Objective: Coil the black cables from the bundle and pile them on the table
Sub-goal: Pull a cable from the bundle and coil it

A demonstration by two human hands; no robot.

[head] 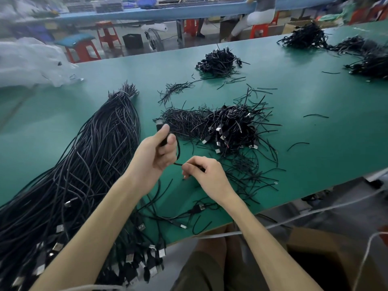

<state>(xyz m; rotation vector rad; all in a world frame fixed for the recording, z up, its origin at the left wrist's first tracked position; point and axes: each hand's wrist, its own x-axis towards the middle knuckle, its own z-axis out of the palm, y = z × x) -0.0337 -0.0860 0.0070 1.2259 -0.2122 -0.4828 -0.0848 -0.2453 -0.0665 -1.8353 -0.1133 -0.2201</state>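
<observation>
**Mid-coil above the table (315, 148)**

Pinching the plug end of one black cable (178, 151) in the left hand (159, 151), lifted so the loop hangs free. Nipping the same cable lower down with the right hand (205, 172), likely to feed another turn. Working with the bundle (88, 164) close at left for supply, the pile (231, 127) just ahead for the drop.
</observation>
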